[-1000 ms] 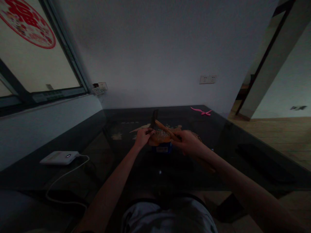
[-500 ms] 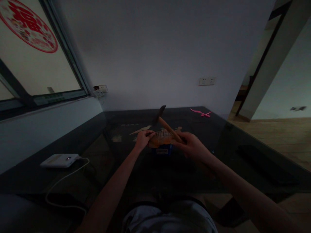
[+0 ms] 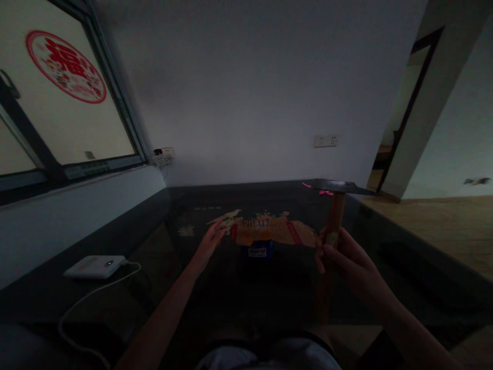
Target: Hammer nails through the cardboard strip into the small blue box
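My right hand (image 3: 348,257) grips the wooden handle of a hammer (image 3: 336,216), which stands upright with its dark metal head at the top. A long brown piece with red bands (image 3: 275,234) lies crosswise on a small blue box (image 3: 259,251); its exact kind is too dark to make out. Several thin dark nails (image 3: 255,222) stick up from its upper left part. Just left of this piece, my left hand (image 3: 211,239) has its fingers stretched out, holding nothing. The right hand is beside the piece's right end.
A white power bank (image 3: 96,266) with a white cable (image 3: 90,291) lies on the dark table (image 3: 181,298) at left. Pink ribbon-like pieces (image 3: 325,192) lie at the back right, partly behind the hammer head. A dark flat object (image 3: 419,270) rests near the right edge.
My left hand has let go of the brown piece's left end and drawn back left. The hammer has moved right and turned from slanting over the piece to upright. The view has tilted slightly up.
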The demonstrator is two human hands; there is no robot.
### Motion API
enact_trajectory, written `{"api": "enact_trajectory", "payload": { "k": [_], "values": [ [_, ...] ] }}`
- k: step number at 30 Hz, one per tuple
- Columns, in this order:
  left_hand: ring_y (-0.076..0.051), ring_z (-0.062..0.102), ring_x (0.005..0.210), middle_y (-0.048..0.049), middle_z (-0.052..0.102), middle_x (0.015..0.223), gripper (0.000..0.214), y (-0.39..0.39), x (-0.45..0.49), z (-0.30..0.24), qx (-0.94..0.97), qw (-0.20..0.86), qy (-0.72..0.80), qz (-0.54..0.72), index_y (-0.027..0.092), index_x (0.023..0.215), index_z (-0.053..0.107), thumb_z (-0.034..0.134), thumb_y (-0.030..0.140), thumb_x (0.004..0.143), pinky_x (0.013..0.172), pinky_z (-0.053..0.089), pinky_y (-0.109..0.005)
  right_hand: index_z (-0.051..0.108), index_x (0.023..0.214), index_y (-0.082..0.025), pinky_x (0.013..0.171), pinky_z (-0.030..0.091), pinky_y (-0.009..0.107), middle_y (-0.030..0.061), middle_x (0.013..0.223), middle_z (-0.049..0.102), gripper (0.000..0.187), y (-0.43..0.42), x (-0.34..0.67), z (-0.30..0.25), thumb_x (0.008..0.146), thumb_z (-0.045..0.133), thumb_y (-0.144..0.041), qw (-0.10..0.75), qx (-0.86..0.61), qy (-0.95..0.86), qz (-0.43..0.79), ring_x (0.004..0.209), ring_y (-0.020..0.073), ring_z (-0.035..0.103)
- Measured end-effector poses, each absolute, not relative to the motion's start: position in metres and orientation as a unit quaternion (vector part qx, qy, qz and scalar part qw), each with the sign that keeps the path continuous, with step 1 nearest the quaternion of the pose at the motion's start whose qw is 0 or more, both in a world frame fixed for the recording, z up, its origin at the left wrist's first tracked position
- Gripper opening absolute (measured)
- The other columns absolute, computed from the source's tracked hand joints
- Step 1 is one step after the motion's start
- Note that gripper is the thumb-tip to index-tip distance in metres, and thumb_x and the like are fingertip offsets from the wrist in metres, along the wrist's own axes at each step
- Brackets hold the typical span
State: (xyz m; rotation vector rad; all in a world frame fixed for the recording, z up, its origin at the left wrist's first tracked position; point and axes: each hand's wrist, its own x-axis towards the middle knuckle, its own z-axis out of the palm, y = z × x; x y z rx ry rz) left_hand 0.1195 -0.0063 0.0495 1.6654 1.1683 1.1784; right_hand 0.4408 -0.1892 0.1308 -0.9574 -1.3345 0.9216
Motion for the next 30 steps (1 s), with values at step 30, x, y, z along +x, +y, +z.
{"api": "enact_trajectory", "payload": {
  "k": [30],
  "values": [
    [-0.027,0.051,0.118,-0.0114,0.057,0.124,0.064,0.036,0.328,0.021,0.781,0.373,0.343,0.364,0.017,0.117,0.056,0.079,0.027,0.058,0.106,0.034,-0.04,0.064,0.094,-0.026,0.062,0.045,0.027,0.0027,0.088,0.072,0.021,-0.174,0.544,0.052,0.08,0.053,-0.038,0.2,-0.67,-0.715,0.01,0.076,0.021,0.066]
  ]
}}
